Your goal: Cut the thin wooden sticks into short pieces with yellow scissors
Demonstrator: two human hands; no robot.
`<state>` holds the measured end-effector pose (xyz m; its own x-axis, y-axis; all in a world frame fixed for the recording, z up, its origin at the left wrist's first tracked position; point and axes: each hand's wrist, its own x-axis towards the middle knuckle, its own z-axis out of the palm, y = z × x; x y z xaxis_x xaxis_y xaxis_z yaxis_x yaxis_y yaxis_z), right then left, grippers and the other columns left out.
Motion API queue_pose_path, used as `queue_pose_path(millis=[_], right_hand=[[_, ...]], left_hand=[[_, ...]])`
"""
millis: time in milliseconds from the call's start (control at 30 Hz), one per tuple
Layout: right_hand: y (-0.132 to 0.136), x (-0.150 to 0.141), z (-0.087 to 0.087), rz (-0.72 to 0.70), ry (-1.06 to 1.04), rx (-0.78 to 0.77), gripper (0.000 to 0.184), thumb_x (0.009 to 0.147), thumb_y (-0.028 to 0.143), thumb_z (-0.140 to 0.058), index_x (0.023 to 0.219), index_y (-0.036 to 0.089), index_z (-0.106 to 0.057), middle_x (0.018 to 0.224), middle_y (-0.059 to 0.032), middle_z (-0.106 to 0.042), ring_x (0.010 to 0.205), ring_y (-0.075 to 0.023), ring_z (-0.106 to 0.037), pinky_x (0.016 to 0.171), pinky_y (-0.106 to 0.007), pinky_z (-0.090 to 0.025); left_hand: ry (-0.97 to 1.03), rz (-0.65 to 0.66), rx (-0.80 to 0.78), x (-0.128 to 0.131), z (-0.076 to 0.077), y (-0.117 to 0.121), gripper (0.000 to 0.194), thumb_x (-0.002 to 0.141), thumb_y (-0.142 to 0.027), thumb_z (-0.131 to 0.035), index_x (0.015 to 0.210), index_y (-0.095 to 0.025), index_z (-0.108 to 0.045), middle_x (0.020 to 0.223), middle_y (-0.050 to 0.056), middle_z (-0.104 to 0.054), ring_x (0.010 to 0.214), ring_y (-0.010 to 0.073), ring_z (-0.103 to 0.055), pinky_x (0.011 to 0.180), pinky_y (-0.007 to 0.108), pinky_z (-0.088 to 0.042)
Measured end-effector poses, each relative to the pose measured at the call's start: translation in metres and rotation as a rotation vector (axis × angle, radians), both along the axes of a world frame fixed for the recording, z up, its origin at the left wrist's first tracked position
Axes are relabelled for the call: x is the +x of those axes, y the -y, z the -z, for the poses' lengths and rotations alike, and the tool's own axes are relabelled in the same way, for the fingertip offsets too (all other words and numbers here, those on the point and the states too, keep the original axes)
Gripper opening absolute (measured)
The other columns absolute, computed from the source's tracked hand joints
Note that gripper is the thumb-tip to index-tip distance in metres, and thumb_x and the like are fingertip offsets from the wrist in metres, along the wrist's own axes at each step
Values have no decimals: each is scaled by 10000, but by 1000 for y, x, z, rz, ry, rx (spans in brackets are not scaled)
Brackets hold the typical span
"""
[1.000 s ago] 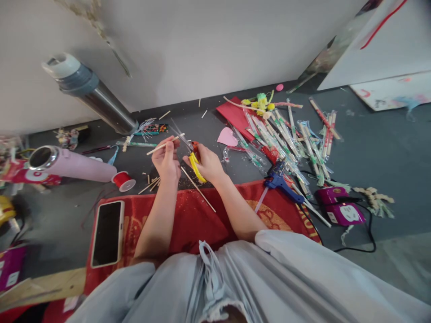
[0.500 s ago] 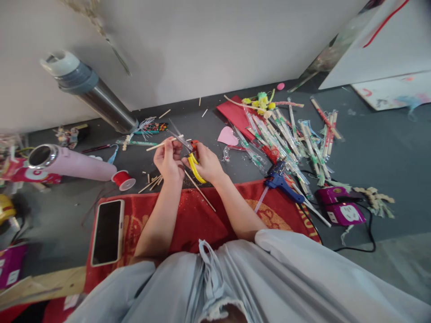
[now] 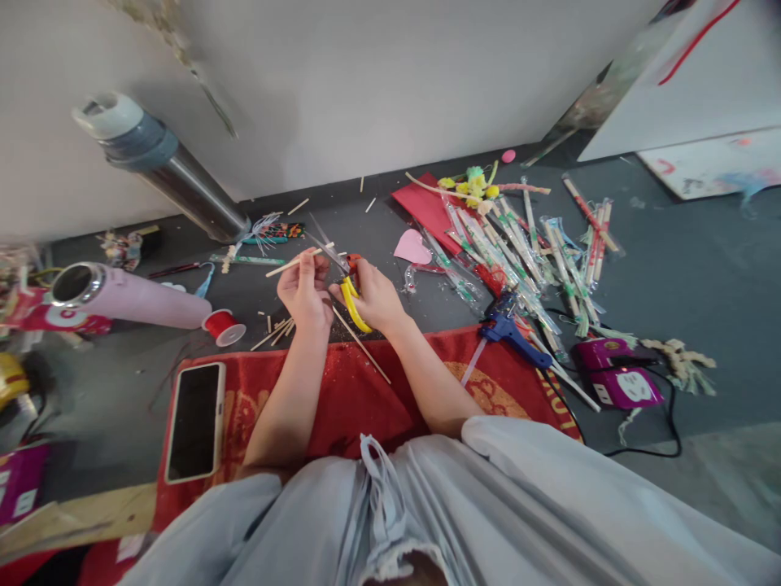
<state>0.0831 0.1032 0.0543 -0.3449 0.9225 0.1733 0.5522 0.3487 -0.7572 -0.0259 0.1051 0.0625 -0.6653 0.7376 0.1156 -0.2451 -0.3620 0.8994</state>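
My left hand pinches a thin pale wooden stick between thumb and fingers. In my right hand is a pair of scissors with yellow and orange handles. Its blades are parted, and the stick's right end lies between them. Several short cut sticks are on the grey table just below my left hand. A longer stick slants from under my hands onto the red cloth.
Left are a phone, a red thread spool, a pink bottle and a steel thermos. Right are a blue glue gun, wrapped chopsticks, a pink paper heart and a purple power strip with a black cord.
The scissor blades have spread slightly wider around the stick's end. Both hands stay in nearly the same place.
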Motion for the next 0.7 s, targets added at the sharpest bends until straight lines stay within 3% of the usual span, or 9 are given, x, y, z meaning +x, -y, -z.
queue_pose_path(millis=[233,533,700], right_hand=[[0,-2,-4,52,41,-66,470,860,645,-481,965,189,-527,941,-86,-674,841,-215,-636,711,-289,-439],[4,3,-18,58,96,-154,409,857,578,-549,948,181,-594,874,-74,-703,763,-205,-648,668,-268,-406],[2,1,-12,59,103,-132,447,860,624,-509,903,183,-573,851,-80,-691,759,-212,-650,673,-272,-418]], left_hand=[[1,6,14,-3,1,-1,298,707,-470,-758,772,-190,-683,658,-32,-633,600,72,-601,642,218,-496],[8,1,-3,-3,4,-2,328,673,-484,-776,768,-181,-692,634,-32,-627,572,71,-582,613,222,-488],[45,-3,11,-3,1,-1,337,637,-471,-802,750,-172,-696,595,-41,-619,549,65,-580,585,207,-480]])
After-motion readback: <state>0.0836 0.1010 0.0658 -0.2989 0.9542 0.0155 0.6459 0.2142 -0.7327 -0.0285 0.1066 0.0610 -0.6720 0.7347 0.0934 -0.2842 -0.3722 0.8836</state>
